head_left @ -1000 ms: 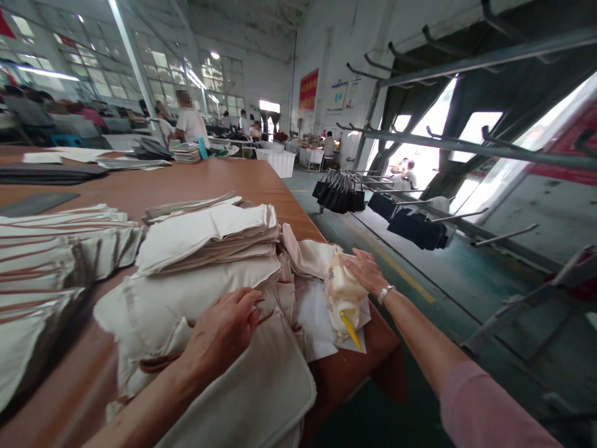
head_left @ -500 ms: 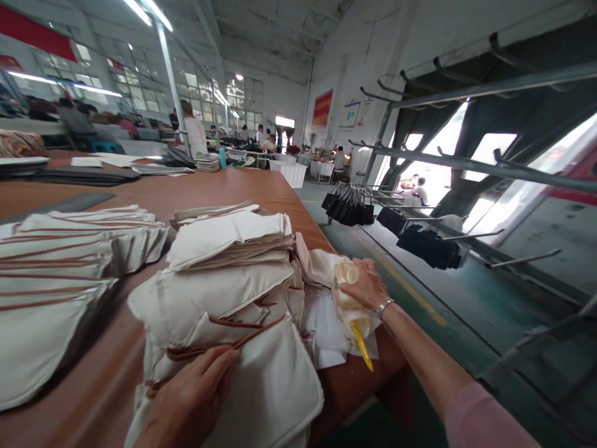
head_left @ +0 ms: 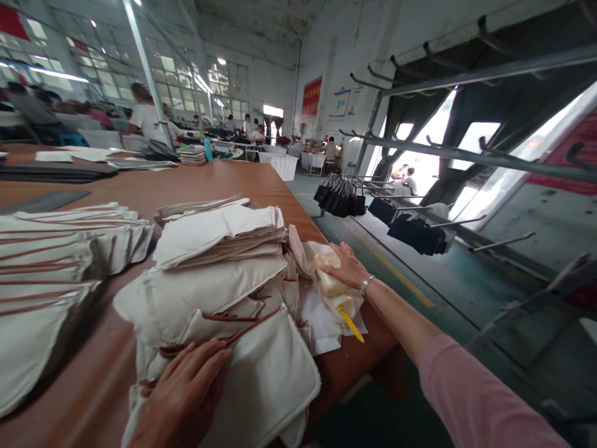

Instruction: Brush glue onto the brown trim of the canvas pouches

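Observation:
My left hand lies on a cream fabric piece with brown edging, fingers stretched over the brown strip and thumb side hidden. Beneath and behind it, more cream padded pieces are heaped, topped by a neat stack. To the right, my right hand rests against a translucent squeeze bottle of yellowish contents, its fingers stretched out and its thumb across the bottle. The bottle lies on its side on white sheets, yellow nozzle towards me.
Fanned cream pieces with brown edges lie at left on the brown table. Dark sheets and a turquoise bottle are farther back. Beyond the table's right edge stands a metal rack with projecting hooks and hanging black pieces.
My right hand has loosened around the squeeze bottle, its fingers now straighter. The bottle sits slightly farther left on the sheets. My left hand stays on the fabric; the view has shifted a little.

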Motion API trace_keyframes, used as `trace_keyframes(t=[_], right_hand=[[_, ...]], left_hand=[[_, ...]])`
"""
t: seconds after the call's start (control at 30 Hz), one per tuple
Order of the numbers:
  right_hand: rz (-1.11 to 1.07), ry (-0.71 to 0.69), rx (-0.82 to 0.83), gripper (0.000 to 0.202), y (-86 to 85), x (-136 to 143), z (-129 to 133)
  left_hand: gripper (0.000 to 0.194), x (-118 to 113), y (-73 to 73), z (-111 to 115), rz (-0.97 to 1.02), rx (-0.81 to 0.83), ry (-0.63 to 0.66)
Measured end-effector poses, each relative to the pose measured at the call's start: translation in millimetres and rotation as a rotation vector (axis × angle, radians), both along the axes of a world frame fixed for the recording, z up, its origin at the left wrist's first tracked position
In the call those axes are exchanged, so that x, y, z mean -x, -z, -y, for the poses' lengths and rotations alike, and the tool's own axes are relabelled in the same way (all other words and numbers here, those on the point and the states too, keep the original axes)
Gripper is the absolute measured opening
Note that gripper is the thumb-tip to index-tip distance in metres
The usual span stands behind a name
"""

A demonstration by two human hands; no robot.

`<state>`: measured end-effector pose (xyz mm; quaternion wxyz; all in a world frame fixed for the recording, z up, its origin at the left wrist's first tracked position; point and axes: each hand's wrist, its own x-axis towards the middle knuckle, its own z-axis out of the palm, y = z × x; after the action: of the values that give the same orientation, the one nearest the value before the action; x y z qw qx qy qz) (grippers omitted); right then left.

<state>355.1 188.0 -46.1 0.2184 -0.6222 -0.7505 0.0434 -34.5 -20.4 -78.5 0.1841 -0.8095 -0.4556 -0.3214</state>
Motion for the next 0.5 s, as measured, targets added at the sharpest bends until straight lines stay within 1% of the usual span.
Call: trace_keyframes(t=[0.07,0.13,0.2,0.27,0.3,0.33,0.4,0.43,0.5], right_hand=[[-0.023,0.016,-0.067,0.065,-4.4,-18.1,15.9],[-0.039,0.019,-0.123,0.058,-3.5,-37.8,42.3],[-0.031,-0.013,-0.147,0.057,4.3,-53.9,75.3],[-0.012,-0.114,-0.129,0.055,17.8,-61.2,107.6],[-0.007,-0.173,-0.114,0.058,25.8,-60.8,121.1],[-0.006,-0.226,-0.1,0.061,34.0,-58.0,131.9],[-0.018,-0.308,-0.081,0.063,49.5,-47.2,144.1],[-0.03,-0.332,-0.077,0.059,55.6,-40.9,145.7],[-0.066,-0.345,-0.083,0.044,62.8,-31.0,142.6]], left_hand=[[0.022,10.7,5.2,1.5,0.0,0.001,0.0],[0.023,23.8,13.8,4.1,0.006,-0.011,-0.017],[0.024,36.2,24.7,7.9,0.023,-0.019,-0.043],[0.024,42.9,33.9,11.7,0.039,-0.014,-0.06],[0.025,42.9,36.4,13.1,0.044,-0.012,-0.063],[0.024,40.5,36.7,13.9,0.045,-0.014,-0.06],[0.022,29.8,30.8,13.9,0.038,-0.026,-0.047],[0.021,23.0,25.3,13.2,0.029,-0.035,-0.033],[0.02,11.3,13.1,11.9,0.006,-0.039,-0.001]])
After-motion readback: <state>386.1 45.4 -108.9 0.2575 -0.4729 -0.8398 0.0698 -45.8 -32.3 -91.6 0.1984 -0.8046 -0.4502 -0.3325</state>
